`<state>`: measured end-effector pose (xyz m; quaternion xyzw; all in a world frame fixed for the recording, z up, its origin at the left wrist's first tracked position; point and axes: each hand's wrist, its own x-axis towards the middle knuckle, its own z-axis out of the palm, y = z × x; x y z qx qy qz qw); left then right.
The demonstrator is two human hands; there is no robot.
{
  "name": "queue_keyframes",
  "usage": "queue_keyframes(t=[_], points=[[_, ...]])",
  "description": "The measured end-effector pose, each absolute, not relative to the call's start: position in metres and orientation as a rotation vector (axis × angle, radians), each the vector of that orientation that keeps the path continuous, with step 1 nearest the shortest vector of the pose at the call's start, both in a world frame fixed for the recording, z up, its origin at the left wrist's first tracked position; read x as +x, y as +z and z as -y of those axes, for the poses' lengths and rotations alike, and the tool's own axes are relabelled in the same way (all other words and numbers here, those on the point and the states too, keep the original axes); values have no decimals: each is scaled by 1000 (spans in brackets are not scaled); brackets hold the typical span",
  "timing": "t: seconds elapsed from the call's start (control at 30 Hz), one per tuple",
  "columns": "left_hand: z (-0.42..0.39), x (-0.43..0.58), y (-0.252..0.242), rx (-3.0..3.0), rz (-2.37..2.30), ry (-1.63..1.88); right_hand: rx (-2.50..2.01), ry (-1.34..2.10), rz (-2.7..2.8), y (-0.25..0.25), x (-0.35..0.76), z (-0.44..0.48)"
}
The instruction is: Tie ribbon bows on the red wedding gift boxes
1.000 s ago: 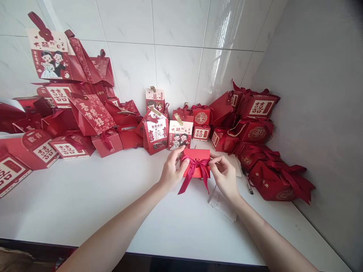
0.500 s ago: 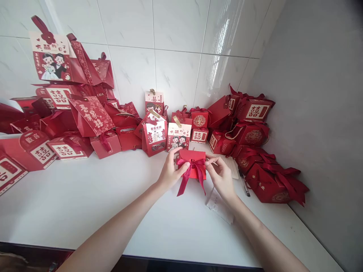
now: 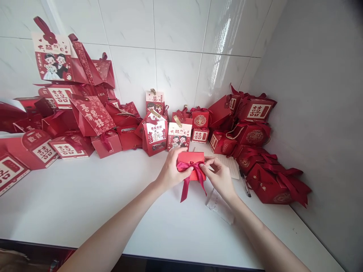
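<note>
A small bright red gift box (image 3: 191,156) is held up between both hands above the white table. A dark red ribbon (image 3: 185,189) is tied in a bow across its front, with two tails hanging down. My left hand (image 3: 172,169) grips the box from the left side, its thumb pressed at the knot of the bow. On the other side, my right hand (image 3: 218,175) pinches the bow's right loop between thumb and fingers, against the box. The back of the box and some fingertips are hidden.
Red gift boxes are piled at the left (image 3: 92,115) and at the right (image 3: 269,185); several stand by the tiled wall, including a pink-topped box (image 3: 179,136). A clear plastic packet (image 3: 219,206), a lined notepad (image 3: 234,166) and a pen (image 3: 246,185) lie near my right hand.
My left thumb has moved right, to the knot. My right hand has shifted slightly left onto the bow's loop, and the ribbon tails hang a little lower.
</note>
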<state>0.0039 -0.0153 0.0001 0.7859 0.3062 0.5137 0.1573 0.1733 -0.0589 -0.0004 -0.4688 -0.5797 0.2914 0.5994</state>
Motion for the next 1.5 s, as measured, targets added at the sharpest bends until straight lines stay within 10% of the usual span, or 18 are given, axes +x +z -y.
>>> queue_keyframes(t=[1.5], points=[[13, 1, 5, 2170, -903, 1355, -1034, 675, 1636, 2, 177, 62]])
